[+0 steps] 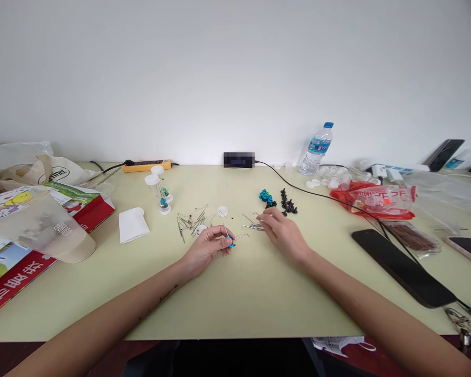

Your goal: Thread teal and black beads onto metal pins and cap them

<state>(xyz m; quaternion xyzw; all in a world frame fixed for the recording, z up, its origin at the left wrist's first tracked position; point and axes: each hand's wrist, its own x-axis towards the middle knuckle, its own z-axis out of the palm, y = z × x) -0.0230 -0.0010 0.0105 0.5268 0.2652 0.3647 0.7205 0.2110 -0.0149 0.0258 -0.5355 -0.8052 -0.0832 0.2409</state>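
Pinched in my left hand (210,248) is a small blue piece (231,242) with thin metal rods sticking out of it. My right hand (282,234) reaches over a few thin metal rods (252,227); its fingertips are close to them, and whether they grip one is too small to tell. Behind my right hand lie a cluster of blue pieces (265,197) and a group of black pieces (286,201). Left of centre, several bent metal rods (186,222) are scattered near a white round cap (222,211). Two clear tubes with white caps (163,196) stand further left.
A folded white paper (133,225) lies left. Beyond are a plastic cup (68,235), a red box (27,267) and a yellow power strip (147,166). A phone (239,160) leans on the wall. Rightward are a water bottle (317,149), a red bag (377,200) and a black power bank (402,267).
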